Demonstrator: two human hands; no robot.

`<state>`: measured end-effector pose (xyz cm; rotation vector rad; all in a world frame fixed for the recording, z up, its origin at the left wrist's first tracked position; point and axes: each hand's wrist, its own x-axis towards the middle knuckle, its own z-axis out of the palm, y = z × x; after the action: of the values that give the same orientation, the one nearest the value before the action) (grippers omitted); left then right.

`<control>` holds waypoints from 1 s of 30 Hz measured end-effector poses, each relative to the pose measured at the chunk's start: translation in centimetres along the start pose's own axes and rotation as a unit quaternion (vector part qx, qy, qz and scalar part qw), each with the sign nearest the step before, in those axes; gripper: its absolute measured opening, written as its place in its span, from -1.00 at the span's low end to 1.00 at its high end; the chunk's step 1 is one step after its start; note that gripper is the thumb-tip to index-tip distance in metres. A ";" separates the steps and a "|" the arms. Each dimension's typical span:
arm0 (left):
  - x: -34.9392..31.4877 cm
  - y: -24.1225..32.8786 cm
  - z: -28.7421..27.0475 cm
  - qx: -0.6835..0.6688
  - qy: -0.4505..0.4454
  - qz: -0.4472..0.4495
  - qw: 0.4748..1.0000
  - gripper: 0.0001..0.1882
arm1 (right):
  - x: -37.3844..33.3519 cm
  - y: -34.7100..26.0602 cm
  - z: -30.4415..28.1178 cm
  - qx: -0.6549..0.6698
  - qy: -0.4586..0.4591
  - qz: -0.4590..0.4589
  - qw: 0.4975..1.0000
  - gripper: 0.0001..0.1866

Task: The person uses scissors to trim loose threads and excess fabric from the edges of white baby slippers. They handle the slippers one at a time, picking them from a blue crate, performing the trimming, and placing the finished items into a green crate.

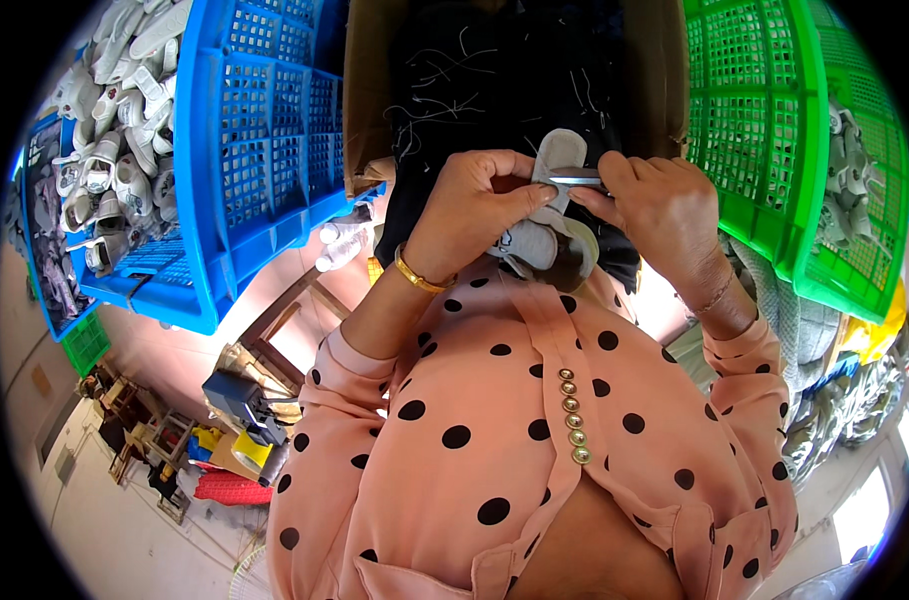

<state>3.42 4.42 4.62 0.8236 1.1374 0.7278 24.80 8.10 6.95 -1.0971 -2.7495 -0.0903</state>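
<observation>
In front of my chest my left hand (472, 205) pinches a small pale shoe (560, 150), thumb on top of it. My right hand (666, 205) is closed around a thin silver blade-like tool (576, 181), which lies across the shoe beside my left thumb. Most of the tool is hidden in my fingers, so its exact kind does not show. Below the crossing, the rounded white part (529, 244) with a dark print hangs toward my blouse. Dark cloth (474, 90) strewn with loose white threads lies under and beyond my hands.
A blue plastic crate (259, 120) at the left stands beside heaps of small white shoes (119, 150). Green crates (749, 130) at the right hold more pale shoes (846, 180). The wall of a cardboard box (366, 100) flanks the dark cloth.
</observation>
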 end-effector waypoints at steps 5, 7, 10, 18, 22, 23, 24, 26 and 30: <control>0.0 -0.1 0.1 -0.005 -0.006 0.007 1.000 -0.78 | -0.1 0.0 -0.2 0.014 -0.035 0.007 0.999 -0.55; -0.1 -0.1 0.1 -0.008 -0.014 0.013 1.000 -0.78 | -0.1 -0.1 -0.2 0.029 -0.060 0.016 0.998 -0.54; -0.4 0.1 0.1 0.012 -0.020 0.011 1.000 -0.78 | -0.3 0.3 0.2 0.155 -0.097 0.081 0.980 -0.52; -0.4 -0.2 0.2 0.055 -0.007 0.055 0.997 -0.84 | 0.7 -0.8 1.9 0.578 -0.087 0.277 0.762 -0.69; -0.3 -0.6 1.0 -0.009 0.077 0.109 0.991 -0.86 | 0.4 -1.3 3.4 0.635 -0.064 0.296 0.711 -0.70; -0.3 -0.5 1.0 0.021 0.093 0.107 0.990 -0.87 | 0.2 -1.6 3.2 0.637 -0.067 0.299 0.708 -0.71; -0.3 -0.3 0.8 0.051 0.110 0.104 0.987 -0.87 | 0.1 -1.8 3.0 0.638 -0.071 0.303 0.704 -0.71; -0.1 -0.3 0.6 0.134 0.160 0.149 0.967 -0.89 | 0.2 -1.8 3.3 0.632 -0.074 0.293 0.713 -0.70; 1.2 -0.9 -1.9 0.345 0.304 0.328 0.825 -0.93 | 0.1 -1.4 3.2 0.673 -0.071 0.323 0.662 -0.69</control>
<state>1.98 5.39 2.90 1.7327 1.7618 1.2269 23.25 7.52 3.86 -1.3171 -1.4140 1.7874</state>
